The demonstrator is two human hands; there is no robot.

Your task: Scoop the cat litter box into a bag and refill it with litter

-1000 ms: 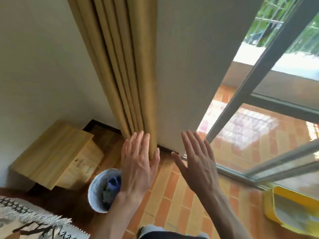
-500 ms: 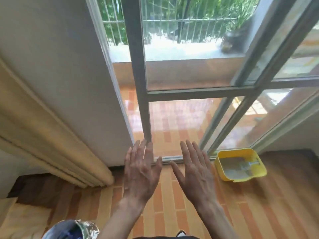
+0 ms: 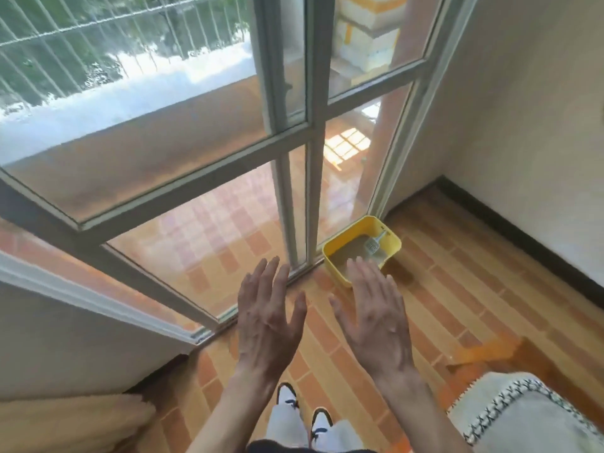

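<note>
A yellow litter box (image 3: 394, 240) sits on the tiled floor in the corner by the glass door. It holds greyish litter, and a pale grey scoop (image 3: 375, 244) lies in it with its handle leaning on the far right rim. My left hand (image 3: 266, 317) and my right hand (image 3: 376, 317) are raised in front of me, palms down, fingers straight and spread, holding nothing. The fingertips of my right hand overlap the box's near edge in the picture, but the hand is well above the floor. No bag is in sight.
A glass door (image 3: 294, 158) with pale frames runs along the left and back. A cream wall with a dark skirting board (image 3: 523, 237) bounds the right. A patterned rug (image 3: 529, 416) lies at the lower right, a tan curtain (image 3: 65, 423) at the lower left.
The view has swung right, from the curtain and a white bin to the corner. The yellow litter box has come nearer the centre. Both hands stay raised and empty.
</note>
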